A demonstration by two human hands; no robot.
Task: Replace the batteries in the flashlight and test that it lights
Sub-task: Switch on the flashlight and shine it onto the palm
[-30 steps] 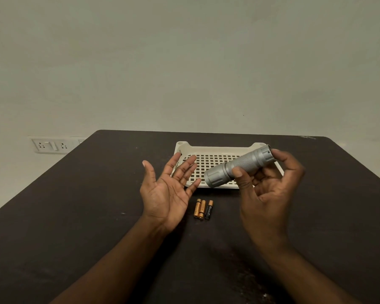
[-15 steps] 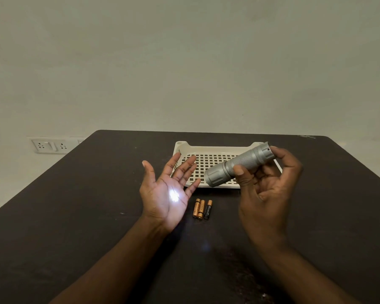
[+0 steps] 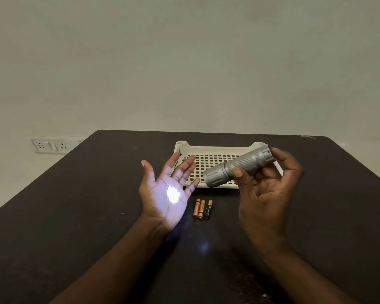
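Pale, plain wall (image 3: 184, 62) behind a dark brown, matt rectangular table (image 3: 75, 216) that fills the lower half of the head view. White wall socket panel (image 3: 49, 146) at left, beyond the table edge. White plastic tray with a perforated grid floor (image 3: 208, 160) resting flat on the far middle of the table. Right hand (image 3: 266, 194), raised above the table just in front of the tray, fingers and thumb curled around the knurled barrel of a silver-grey cylindrical metal flashlight (image 3: 235, 166); the flashlight is held tilted, its wider lens end lower and pointing left toward the other hand, its tail cap higher at right. Left hand (image 3: 166, 191), palm up and fingers spread and released, grasping nothing, held over the table left of the flashlight. Bright white spot of light (image 3: 173, 195) on the left palm, with a faint bluish glow on the table nearer the camera. Three small cylindrical batteries (image 3: 202, 209), two copper-coloured and one mostly black, lying side by side and touching on the table between the hands, just in front of the tray.
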